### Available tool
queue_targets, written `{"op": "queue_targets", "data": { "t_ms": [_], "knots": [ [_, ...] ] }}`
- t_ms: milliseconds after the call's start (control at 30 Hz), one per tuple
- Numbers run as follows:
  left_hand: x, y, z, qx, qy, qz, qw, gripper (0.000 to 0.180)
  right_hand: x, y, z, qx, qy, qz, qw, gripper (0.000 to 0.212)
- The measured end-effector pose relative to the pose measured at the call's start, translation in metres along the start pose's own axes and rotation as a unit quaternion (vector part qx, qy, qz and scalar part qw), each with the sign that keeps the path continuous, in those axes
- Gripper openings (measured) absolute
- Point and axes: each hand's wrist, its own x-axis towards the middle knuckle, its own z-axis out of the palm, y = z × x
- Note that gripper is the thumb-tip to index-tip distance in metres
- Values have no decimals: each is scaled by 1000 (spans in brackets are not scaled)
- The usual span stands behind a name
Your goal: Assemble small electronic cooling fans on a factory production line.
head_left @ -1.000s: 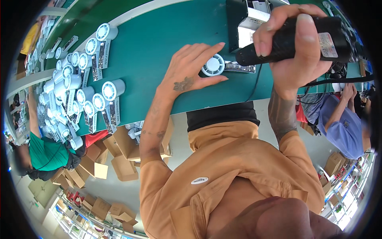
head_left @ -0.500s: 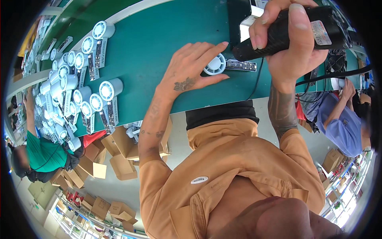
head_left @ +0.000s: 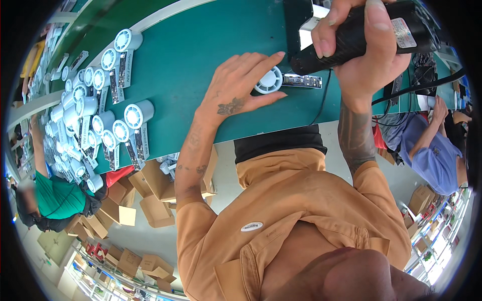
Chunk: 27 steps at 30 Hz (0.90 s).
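A small pale-blue handheld fan (head_left: 269, 81) lies on the green table, its handle's bare circuit board (head_left: 302, 81) facing up. My left hand (head_left: 238, 83) grips the round fan head from the left, thumb on the near side and fingers on the far side. In my right hand (head_left: 369, 65) is a bulky black handheld tool (head_left: 346, 40) with a white label; its exact kind is unclear. The tool's narrow end hangs just above the far side of the circuit board. Whether it touches the board I cannot tell.
A heap of similar pale-blue fans (head_left: 80, 120) covers the left of the table (head_left: 201, 30). A black upright stand (head_left: 296, 25) is at the far side. A black cable (head_left: 422, 94) runs rightward. Co-workers sit left and right. Open cartons (head_left: 155, 210) stand on the floor.
Almost nothing differs. My hands, the fan and the black tool appear shifted very slightly left, as does much of the table.
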Motion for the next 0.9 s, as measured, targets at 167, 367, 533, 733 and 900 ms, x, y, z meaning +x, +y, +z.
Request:
{"op": "queue_targets", "data": {
  "t_ms": [167,367,533,733,900],
  "knots": [
    [-1,-1,1,3,4,4,1000,68,-9,-4,4,15,19,12,1000,33],
    [0,5,-4,-7,-21,-21,1000,72,-3,-2,0,10,0,10,1000,35],
    [-1,0,1,0,7,9,1000,68,12,45,0,374,-96,-19,922,36],
    [-4,-1,0,9,5,7,1000,68,13,44,-13,488,-188,-41,851,33],
    [-1,0,2,8,6,11,1000,68,21,18,-46,219,-215,-70,949,34]
  ]
}}
